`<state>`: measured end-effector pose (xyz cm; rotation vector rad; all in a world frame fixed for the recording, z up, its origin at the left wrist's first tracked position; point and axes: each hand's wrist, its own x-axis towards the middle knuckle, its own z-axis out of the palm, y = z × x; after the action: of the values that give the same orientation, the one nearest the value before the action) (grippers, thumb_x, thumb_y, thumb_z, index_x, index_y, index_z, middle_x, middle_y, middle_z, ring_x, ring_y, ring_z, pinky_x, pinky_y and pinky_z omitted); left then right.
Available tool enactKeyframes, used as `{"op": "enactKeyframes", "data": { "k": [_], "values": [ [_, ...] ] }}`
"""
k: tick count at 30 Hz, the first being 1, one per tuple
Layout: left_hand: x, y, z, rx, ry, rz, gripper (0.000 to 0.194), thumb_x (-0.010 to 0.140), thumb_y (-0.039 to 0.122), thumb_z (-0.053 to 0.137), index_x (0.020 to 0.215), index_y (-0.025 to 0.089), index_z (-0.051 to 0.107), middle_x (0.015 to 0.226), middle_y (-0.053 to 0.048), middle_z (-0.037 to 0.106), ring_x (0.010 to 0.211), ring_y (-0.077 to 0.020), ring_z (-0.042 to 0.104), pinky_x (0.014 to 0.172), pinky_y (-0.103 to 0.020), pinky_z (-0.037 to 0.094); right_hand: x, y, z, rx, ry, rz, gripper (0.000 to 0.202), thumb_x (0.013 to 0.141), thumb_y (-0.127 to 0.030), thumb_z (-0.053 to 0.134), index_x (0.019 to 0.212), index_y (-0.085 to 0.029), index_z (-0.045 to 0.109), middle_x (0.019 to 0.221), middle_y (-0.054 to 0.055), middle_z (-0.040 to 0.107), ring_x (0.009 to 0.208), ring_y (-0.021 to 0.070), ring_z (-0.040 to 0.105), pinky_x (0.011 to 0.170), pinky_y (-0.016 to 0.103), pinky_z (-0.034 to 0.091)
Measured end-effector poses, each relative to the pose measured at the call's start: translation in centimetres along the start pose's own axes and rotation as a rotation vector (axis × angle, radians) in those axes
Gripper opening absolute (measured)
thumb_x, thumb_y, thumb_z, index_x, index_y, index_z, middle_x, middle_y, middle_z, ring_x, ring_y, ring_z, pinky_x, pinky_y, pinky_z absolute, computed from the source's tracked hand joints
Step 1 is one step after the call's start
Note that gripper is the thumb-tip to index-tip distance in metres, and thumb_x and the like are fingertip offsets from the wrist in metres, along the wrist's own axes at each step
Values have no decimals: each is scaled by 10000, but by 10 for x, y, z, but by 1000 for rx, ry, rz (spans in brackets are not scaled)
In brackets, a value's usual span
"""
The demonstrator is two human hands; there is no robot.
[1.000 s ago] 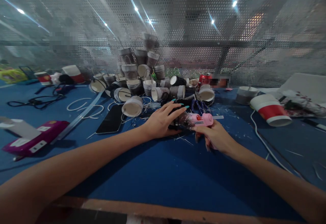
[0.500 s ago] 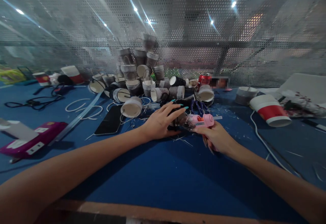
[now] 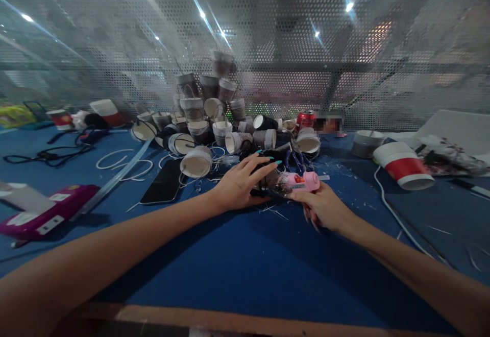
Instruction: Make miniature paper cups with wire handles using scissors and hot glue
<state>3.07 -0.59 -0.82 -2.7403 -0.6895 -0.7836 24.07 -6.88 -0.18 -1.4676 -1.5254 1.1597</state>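
My left hand (image 3: pixel 243 184) is curled over a small wrapped cup (image 3: pixel 267 179) on the blue table, its fingers round the top and its thumb near the bottom. My right hand (image 3: pixel 325 207) grips a pink glue gun (image 3: pixel 302 181), whose nozzle end points left at the cup. A clear glue stick (image 3: pixel 323 177) pokes out of the gun's rear. Clear scraps by the nozzle blur the spot where gun and cup meet.
Behind my hands stands a pile of wrapped cups (image 3: pixel 193 110). A black phone (image 3: pixel 161 183) and a purple box (image 3: pixel 49 212) lie left. A red can (image 3: pixel 305 120) is behind; a red-and-white cup (image 3: pixel 403 166) lies right.
The whole view has shifted slightly, so things appear a little further left. Both hands keep nearly the same pose, with the glue gun still at the cup.
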Motion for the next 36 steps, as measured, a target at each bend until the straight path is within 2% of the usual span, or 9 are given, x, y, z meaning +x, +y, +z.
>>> {"op": "enactKeyframes", "data": {
  "k": [3, 8, 14, 18, 21, 24, 30, 36],
  "values": [
    [0, 0, 0, -4, -3, 1, 651, 787, 446, 539, 1336, 182, 309, 1320, -146, 419, 1278, -322, 335, 1008, -512, 379, 0, 1, 0, 0, -8, -8, 312, 712, -325, 552, 455, -206, 421, 296, -59, 390, 233, 72, 345, 248, 197, 288],
    [0, 1, -2, -17, -7, -9, 661, 777, 427, 562, 1339, 198, 301, 1317, -145, 422, 1282, -323, 331, 1005, -523, 376, -1, 0, 2, 14, -17, -27, 243, 719, -352, 552, 539, -192, 520, 331, -54, 439, 230, 83, 353, 250, 219, 327],
    [0, 2, -3, -11, -27, -14, 649, 784, 439, 548, 1332, 176, 320, 1326, -146, 412, 1289, -322, 323, 1022, -499, 366, 0, 0, 4, -58, 18, -84, 318, 741, -311, 538, 456, -206, 447, 282, -52, 410, 244, 98, 413, 280, 209, 351],
    [1, 2, -3, -18, -35, -27, 651, 783, 445, 546, 1334, 185, 319, 1326, -144, 414, 1288, -328, 323, 1011, -502, 377, 0, 3, 4, -69, 18, -80, 346, 760, -343, 529, 453, -205, 445, 302, -49, 424, 244, 101, 414, 282, 219, 357],
    [0, 3, -3, -37, -34, -34, 658, 777, 439, 559, 1339, 204, 311, 1323, -147, 416, 1288, -332, 323, 995, -518, 387, -1, 1, 4, -44, 25, -72, 301, 746, -354, 547, 496, -192, 497, 378, -42, 491, 245, 89, 403, 267, 222, 358],
    [0, 3, -3, -43, -30, -35, 659, 776, 435, 562, 1342, 211, 307, 1324, -148, 414, 1287, -333, 324, 990, -527, 389, -1, -2, 5, -43, 27, -65, 272, 734, -342, 554, 513, -185, 531, 362, -45, 472, 247, 90, 405, 273, 222, 368],
    [0, 1, -2, -34, -24, -16, 658, 785, 452, 545, 1341, 194, 306, 1331, -146, 411, 1296, -326, 310, 1018, -519, 362, -1, -5, 5, -62, 35, -56, 332, 740, -302, 527, 437, -211, 426, 288, -47, 413, 237, 98, 407, 274, 216, 336],
    [-1, 0, -1, -18, -19, -13, 656, 786, 457, 539, 1338, 186, 310, 1330, -142, 414, 1292, -323, 315, 1017, -508, 371, 0, -1, 5, -54, 42, -55, 348, 745, -321, 530, 433, -205, 428, 298, -44, 421, 236, 92, 401, 268, 210, 336]
  ]
}}
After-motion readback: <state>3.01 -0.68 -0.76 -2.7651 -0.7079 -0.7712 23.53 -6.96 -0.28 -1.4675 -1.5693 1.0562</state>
